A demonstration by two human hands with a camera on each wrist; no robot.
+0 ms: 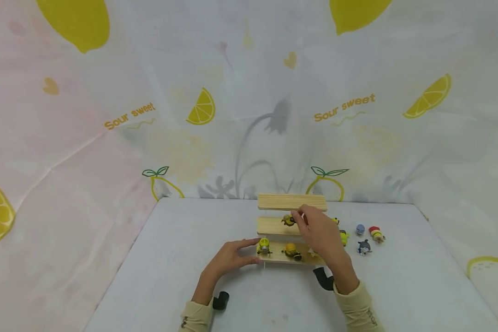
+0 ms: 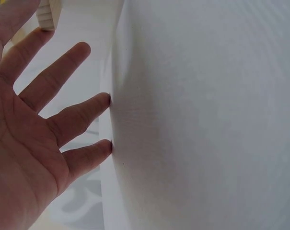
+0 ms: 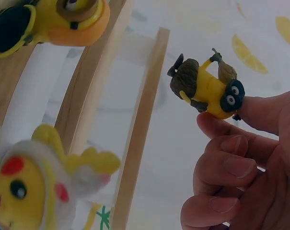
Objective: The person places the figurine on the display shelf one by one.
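Note:
My right hand (image 1: 321, 230) pinches a yellow Minion figurine (image 3: 207, 88) between thumb and index finger, over the middle board of the three-step wooden display shelf (image 1: 291, 201). The figurine has a dark mask with two eyes and lies sideways in the right wrist view. At the shelf's left end, my left hand (image 1: 228, 258) holds the lowest board between thumb and index finger; its other fingers are spread straight. On that board stand a yellow-green figurine (image 1: 263, 246), an orange-topped figurine (image 1: 291, 250) and a Pikachu figurine (image 3: 25, 187), partly hidden by the right arm in the head view.
Right of the shelf lie a blue figurine (image 1: 360, 229), a red-capped figurine (image 1: 376, 234) and a grey-and-white figurine (image 1: 364, 247). A green-yellow figurine (image 1: 344, 237) sits close by the right forearm. The white table (image 1: 182, 230) meets a lemon-print cloth behind.

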